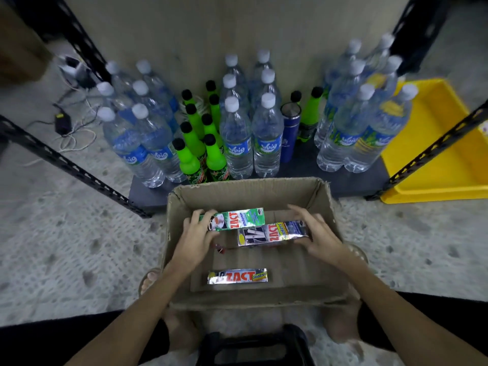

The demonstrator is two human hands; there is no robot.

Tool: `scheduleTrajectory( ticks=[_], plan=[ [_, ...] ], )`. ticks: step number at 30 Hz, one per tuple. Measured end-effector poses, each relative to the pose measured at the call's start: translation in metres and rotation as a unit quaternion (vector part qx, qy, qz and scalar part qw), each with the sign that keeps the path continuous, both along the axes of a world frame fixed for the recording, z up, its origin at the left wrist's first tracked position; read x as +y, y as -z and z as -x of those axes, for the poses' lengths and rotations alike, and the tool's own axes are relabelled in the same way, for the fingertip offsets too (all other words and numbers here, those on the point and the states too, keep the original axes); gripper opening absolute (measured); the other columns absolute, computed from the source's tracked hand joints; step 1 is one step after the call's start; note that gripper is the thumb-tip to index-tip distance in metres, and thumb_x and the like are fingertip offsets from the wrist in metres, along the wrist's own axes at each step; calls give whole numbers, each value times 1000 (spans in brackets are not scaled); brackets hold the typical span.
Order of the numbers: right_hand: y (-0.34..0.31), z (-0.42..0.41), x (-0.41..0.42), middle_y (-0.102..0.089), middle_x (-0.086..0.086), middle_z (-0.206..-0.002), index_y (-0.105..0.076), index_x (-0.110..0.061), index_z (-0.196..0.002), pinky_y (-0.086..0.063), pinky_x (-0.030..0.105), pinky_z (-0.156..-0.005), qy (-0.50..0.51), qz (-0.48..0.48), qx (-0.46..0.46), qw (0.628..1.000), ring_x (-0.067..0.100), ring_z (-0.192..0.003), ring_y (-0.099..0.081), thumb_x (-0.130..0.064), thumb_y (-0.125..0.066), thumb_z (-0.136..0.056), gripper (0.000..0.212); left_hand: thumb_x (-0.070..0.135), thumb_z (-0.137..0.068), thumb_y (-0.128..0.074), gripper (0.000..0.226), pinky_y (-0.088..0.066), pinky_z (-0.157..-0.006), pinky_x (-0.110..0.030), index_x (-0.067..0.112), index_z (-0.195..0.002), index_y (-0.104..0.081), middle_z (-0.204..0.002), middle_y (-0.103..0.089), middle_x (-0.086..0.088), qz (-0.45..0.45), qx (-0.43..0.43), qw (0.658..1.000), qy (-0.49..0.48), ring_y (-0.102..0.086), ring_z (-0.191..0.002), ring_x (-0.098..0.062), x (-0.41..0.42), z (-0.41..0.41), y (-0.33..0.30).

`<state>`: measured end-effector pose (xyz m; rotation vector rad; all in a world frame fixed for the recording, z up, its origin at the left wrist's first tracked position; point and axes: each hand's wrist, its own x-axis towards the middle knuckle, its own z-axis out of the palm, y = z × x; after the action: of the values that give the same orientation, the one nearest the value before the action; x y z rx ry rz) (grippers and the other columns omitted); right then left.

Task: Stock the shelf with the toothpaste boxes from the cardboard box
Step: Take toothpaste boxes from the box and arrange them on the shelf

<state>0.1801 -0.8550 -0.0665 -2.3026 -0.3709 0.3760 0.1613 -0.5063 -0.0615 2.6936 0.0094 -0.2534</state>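
Observation:
An open cardboard box (250, 191) stands on the floor before the bottom shelf (303, 169). Over the box, my left hand (196, 235) grips the left end of a green-and-white toothpaste box (237, 219). My right hand (318, 235) holds the right end of a silver toothpaste box with yellow print (274, 233), thumb under it and fingers over it. Another silver toothpaste box (237, 276) lies flat on the bottom of the cardboard box near its front wall.
The bottom shelf is crowded with clear water bottles (237, 133), green soda bottles (187, 159) and a blue flask (289, 133). Black shelf posts (74, 167) stand at both sides. A yellow tray (438, 154) lies right; cables (66, 128) lie left. A black stool (253, 347) is under me.

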Motion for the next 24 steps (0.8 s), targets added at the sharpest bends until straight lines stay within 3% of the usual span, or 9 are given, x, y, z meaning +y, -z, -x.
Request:
scheduleTrajectory(
  ticks=[5,10,14,19,24],
  plan=[
    [-102,-14,-15,-60,-15,-119,-30,-45,-148,-34,16,-102,0,-26,-94,995,11,-108,-48,-15,-80,-80,89,48,-96,-54,53,-41,-104,-44,28,-144,-43,-134,-42,2,7,-114,993,36,-45,-122,-24,4,-15,-87],
    [-210,-12,-28,-59,-13,-124,-40,-40,-146,-49,36,-95,-3,-67,-141,988,14,-117,-56,-18,-79,-85,76,54,-93,-53,55,-46,-95,-32,27,-140,-44,-128,-42,11,32,-201,975,90,-47,-118,-8,10,-23,-197],
    [-279,-11,-38,-59,-11,-132,-47,-44,-141,-52,41,-96,5,-103,-168,980,9,-126,-54,-16,-79,-85,70,51,-90,-58,52,-45,-91,-28,27,-134,-48,-126,-46,14,51,-277,954,104,-50,-114,-7,8,-25,-281],
    [-366,-16,-49,-60,-7,-134,-49,-33,-143,-51,38,-99,0,-142,-215,966,14,-128,-55,-10,-77,-85,69,49,-91,-61,48,-41,-92,-15,25,-132,-52,-125,-50,18,75,-361,924,105,-51,-114,1,-4,-29,-365],
    [-444,-29,-66,-63,-7,-129,-49,-37,-142,-53,43,-93,-16,-180,-247,952,18,-118,-62,-16,-73,-85,65,46,-84,-67,49,-43,-87,-16,29,-128,-56,-119,-57,18,116,-413,896,110,-58,-111,-9,-24,-50,-438]
  ],
)
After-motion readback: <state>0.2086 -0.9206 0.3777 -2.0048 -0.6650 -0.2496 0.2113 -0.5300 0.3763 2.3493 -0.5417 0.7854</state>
